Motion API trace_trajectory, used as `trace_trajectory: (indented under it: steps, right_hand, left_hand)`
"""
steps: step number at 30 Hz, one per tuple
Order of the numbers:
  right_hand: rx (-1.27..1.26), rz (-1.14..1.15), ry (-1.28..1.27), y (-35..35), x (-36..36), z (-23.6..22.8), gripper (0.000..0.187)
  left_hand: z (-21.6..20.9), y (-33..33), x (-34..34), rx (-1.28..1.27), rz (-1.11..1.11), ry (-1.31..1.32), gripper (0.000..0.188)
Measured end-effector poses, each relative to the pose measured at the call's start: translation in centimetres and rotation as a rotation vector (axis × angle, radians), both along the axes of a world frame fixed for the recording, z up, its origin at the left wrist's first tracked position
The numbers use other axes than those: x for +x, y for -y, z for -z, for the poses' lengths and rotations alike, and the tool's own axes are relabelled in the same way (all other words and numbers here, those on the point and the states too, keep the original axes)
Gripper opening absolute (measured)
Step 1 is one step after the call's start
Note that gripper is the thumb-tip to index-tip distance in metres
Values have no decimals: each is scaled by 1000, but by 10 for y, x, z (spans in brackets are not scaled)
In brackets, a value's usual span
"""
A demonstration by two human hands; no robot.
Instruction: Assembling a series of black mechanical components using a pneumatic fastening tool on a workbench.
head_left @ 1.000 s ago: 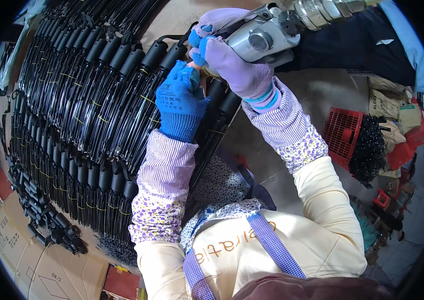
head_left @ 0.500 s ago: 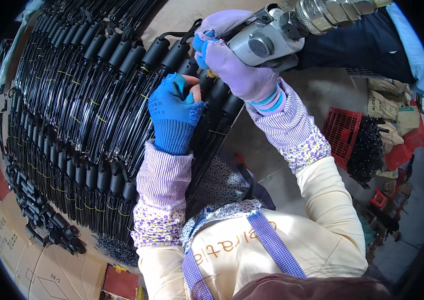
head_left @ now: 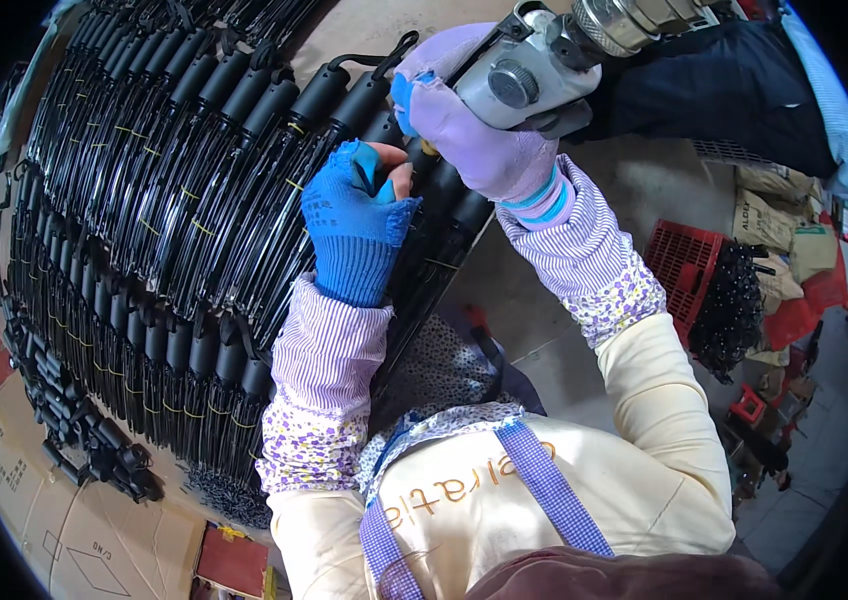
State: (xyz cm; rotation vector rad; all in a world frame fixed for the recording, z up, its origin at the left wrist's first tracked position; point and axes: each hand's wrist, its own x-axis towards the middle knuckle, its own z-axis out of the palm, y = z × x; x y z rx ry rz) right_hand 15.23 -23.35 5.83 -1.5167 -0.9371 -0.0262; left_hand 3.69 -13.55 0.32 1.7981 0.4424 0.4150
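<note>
Currently it's just the head view, w/ both our gloved hands up top, side by side. Our L hand [head_left: 359, 222], in a blue glove w/ bare fingertips [head_left: 402, 180], is curled, thumb & forefinger bent toward each other; we can't tell if it pinches anything. Around it we've got the blk rod bundles [head_left: 206, 185] w/ cyl. handles: rows & rows, mostly to the L of that hand, yellow bands [head_left: 202, 228] tied round many. One blk handle [head_left: 362, 103] w/ a strap loop [head_left: 374, 58] sits just beyond the L hand, & a few more lie btwn the two hands.

Our R hand [head_left: 484, 135], lilac glove w/ blue on the fingers, is clenched round a grey metal tool [head_left: 556, 82], its round knob [head_left: 513, 84] facing us; a ribbed metal coupling [head_left: 616, 22] runs off it, up & R of the hand. A small brass-coloured bit [head_left: 429, 148] shows just under the R hand, on the L-hand side. R of the tool there's dark cloth [head_left: 714, 95]. Below & well R of the R hand we see a red crate [head_left: 682, 262], a heap of blk parts [head_left: 729, 315] beside it, & sacks [head_left: 764, 222]. Far below the L hand: cardboard [head_left: 124, 520] & a dark red box [head_left: 234, 560].
</note>
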Motion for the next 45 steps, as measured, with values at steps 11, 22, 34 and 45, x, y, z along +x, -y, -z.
trace_trajectory:
  steps: [11,22,34,45]
  right_hand:
    - [73,-52,33,0,0,9,14]
    - [180,-91,-169,-6,-6,-1,16]
    - [239,-25,-31,-28,8,5,18]
    - [244,42,1,-27,3,3,17]
  left_hand:
    - [-13,-31,20,216,-25,89,11]
    - [4,-32,29,468,8,189,17]
    - [17,-30,30,687,43,203,35]
    - [8,-25,32,633,54,232,32]
